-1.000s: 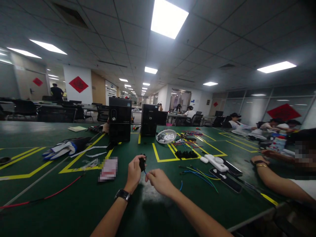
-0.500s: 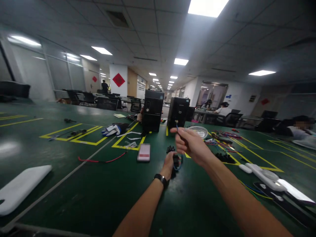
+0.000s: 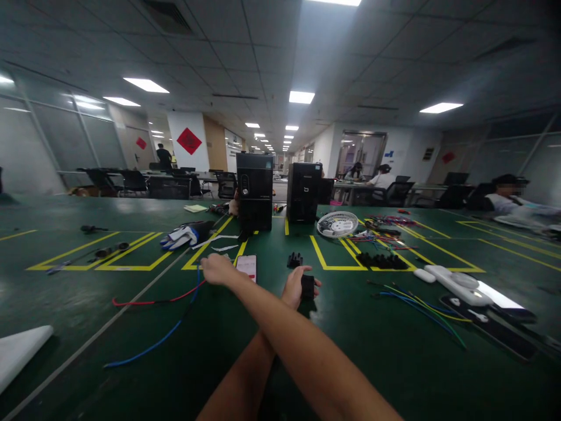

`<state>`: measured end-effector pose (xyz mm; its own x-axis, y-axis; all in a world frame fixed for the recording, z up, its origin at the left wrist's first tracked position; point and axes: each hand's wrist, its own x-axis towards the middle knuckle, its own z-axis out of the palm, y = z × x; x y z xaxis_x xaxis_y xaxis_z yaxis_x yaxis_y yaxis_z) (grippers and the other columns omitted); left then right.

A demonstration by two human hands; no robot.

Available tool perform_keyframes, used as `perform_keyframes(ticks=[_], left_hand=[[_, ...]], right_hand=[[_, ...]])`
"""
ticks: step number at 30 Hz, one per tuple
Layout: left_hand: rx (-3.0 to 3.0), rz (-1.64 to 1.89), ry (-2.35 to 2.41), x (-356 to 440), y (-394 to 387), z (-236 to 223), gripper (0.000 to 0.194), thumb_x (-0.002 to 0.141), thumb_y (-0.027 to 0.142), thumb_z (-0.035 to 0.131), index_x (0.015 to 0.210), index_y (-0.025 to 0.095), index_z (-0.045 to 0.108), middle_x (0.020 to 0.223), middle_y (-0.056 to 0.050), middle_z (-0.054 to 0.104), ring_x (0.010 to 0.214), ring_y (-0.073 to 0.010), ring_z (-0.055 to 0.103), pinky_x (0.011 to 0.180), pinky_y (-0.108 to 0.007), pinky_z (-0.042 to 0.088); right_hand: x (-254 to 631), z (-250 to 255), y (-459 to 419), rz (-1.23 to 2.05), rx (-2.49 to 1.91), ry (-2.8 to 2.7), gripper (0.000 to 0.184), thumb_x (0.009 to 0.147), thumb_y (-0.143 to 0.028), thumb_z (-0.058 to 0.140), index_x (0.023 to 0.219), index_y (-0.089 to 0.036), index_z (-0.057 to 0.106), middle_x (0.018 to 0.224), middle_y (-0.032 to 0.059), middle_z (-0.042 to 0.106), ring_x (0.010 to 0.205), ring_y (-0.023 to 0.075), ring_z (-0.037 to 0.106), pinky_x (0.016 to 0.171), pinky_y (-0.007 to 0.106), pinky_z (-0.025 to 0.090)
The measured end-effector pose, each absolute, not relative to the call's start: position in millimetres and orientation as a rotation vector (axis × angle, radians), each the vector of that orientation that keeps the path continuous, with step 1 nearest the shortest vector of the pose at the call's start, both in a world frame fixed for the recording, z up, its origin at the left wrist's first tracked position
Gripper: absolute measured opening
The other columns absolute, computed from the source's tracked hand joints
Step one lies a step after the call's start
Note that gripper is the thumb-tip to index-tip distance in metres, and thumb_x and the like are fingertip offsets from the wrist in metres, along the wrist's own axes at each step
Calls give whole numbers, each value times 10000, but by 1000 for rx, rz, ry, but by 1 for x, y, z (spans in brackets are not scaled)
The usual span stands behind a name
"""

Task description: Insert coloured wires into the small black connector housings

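My right forearm crosses over my left. Far to the left of centre, my right hand (image 3: 217, 269) is closed at the upper end of a blue wire (image 3: 169, 334), which curves down toward the tabletop. A red wire (image 3: 151, 302) lies beside it, its right end close to that hand. My left hand (image 3: 294, 287) is wrapped round a small black connector block (image 3: 308, 286) above the middle of the table. Just beyond it sit more black connector pieces (image 3: 295, 260). A phone (image 3: 248, 266) lies between the two hands, partly hidden by my right wrist.
Two black computer towers (image 3: 254, 193) stand at the back. Right of them are a white basket (image 3: 337, 224), tangled wires (image 3: 385, 228) and black connectors (image 3: 383, 261). Loose blue, green and yellow wires (image 3: 421, 307) lie at right, near white devices (image 3: 456, 283). Gloves (image 3: 184, 235) lie left.
My right hand has swung left across my left forearm, bringing the blue wire away from the black connector block. The left hand still holds the block. The view has shifted slightly right.
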<state>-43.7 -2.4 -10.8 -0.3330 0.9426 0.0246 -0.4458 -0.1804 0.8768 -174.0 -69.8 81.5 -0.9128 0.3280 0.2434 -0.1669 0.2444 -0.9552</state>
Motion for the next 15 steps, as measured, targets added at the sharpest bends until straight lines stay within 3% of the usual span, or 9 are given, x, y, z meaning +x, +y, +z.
perform_keyframes(ticks=[2, 4, 7, 12, 15], left_hand=[[669, 1734, 995, -45, -5, -11, 492, 812, 532, 454, 1128, 155, 448, 639, -41, 647, 440, -156, 569, 447, -259, 420], [615, 1780, 959, -45, -9, -11, 458, 839, 496, 438, 1166, 176, 436, 717, -44, 660, 520, -161, 604, 499, -274, 462], [506, 1878, 896, -46, -12, -10, 350, 863, 437, 448, 1116, 200, 492, 922, -57, 657, 770, -163, 642, 644, -267, 506], [381, 1853, 1015, -44, -6, -6, 368, 888, 500, 402, 1068, 193, 496, 1014, -84, 602, 848, -174, 617, 659, -274, 507], [457, 1825, 1070, -41, -5, -6, 448, 876, 579, 360, 1131, 220, 442, 1023, -91, 582, 796, -175, 613, 633, -297, 505]], right_hand=[[-139, 73, -46, 1499, -173, -2200, 66, 806, -155, 547, 839, -159, 604, 919, 115, 641, 1075, 268, 528, 975, 435, 369], [-89, 70, -22, 1076, -177, -2313, 163, 831, -134, 491, 922, -141, 626, 1047, 122, 619, 1134, 245, 486, 1044, 418, 289], [-6, 68, 6, 656, -247, -2377, 285, 861, -149, 457, 1108, -164, 599, 1176, 106, 571, 1175, 219, 452, 1053, 409, 281], [78, 52, 33, 646, -288, -2589, 529, 783, -196, 625, 1294, -210, 491, 1265, 107, 539, 1180, 239, 474, 1023, 410, 335], [83, 38, 56, 625, -348, -2566, 508, 771, -190, 645, 1263, -209, 519, 1223, 92, 575, 1134, 219, 520, 997, 372, 366]])
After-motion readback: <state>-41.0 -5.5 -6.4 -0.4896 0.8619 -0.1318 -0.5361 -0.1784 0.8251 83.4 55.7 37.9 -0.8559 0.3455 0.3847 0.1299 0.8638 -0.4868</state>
